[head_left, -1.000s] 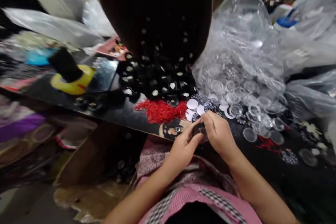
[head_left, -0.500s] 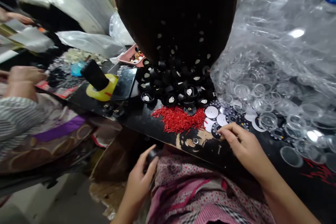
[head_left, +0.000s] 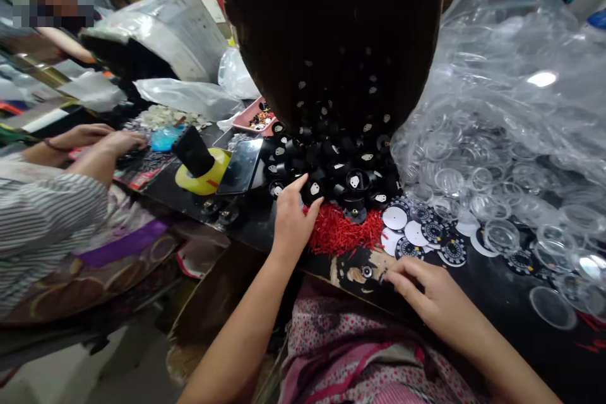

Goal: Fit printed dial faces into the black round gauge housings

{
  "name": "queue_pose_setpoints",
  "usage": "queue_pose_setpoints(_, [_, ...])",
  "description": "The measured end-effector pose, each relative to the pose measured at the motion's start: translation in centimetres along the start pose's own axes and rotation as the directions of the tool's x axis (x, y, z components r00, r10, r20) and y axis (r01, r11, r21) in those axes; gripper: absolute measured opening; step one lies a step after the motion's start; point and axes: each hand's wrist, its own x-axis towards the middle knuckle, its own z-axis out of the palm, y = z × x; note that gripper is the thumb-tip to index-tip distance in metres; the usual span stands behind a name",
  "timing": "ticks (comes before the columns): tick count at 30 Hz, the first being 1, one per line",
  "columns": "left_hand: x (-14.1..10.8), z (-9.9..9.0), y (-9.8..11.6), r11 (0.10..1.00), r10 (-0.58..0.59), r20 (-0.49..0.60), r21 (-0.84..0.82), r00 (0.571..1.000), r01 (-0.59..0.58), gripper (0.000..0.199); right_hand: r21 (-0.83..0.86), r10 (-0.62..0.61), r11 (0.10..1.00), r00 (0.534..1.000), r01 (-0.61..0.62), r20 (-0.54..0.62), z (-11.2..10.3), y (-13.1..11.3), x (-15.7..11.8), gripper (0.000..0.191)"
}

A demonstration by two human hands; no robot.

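My left hand (head_left: 294,218) reaches over the near edge of a pile of black round housings (head_left: 338,167), several with white tags inside. Its thumb and forefinger are spread around a housing with a white tag (head_left: 315,189), without closing on it. Just below lies a heap of small red pointers (head_left: 343,230). My right hand (head_left: 416,284) is low over the bench's worn patch, fingertips pinched; what they hold, if anything, is too small to make out. Left of those fingertips is a small metal ring (head_left: 366,272). Printed gauge dials (head_left: 432,231) lie beyond that hand.
Clear plastic lenses (head_left: 502,237) spill from a large plastic bag (head_left: 502,76) at right. Toward the left are a phone (head_left: 240,166), a yellow tape roll (head_left: 202,177) and a pink tray (head_left: 246,118). A co-worker's hands (head_left: 111,142) work at far left.
My left hand has risen from beside my lap to the housings; the black round part it held is gone from it. My right hand has moved from the dials to the worn patch.
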Motion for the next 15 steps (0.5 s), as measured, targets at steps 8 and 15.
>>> queue_pose_setpoints(8, [-7.8, -0.2, 7.3, 0.966, 0.024, 0.009, -0.259, 1.0, -0.021, 0.061, 0.267, 0.076, 0.963, 0.99, -0.041, -0.122, 0.7, -1.2, 1.7, 0.03])
queue_pose_setpoints(15, [-10.4, -1.5, 10.0, 0.491, -0.316, 0.697, -0.46, 0.644, 0.74, 0.04, 0.191, 0.078, 0.979, 0.997, -0.074, -0.013, -1.2, -0.3, -0.2, 0.022])
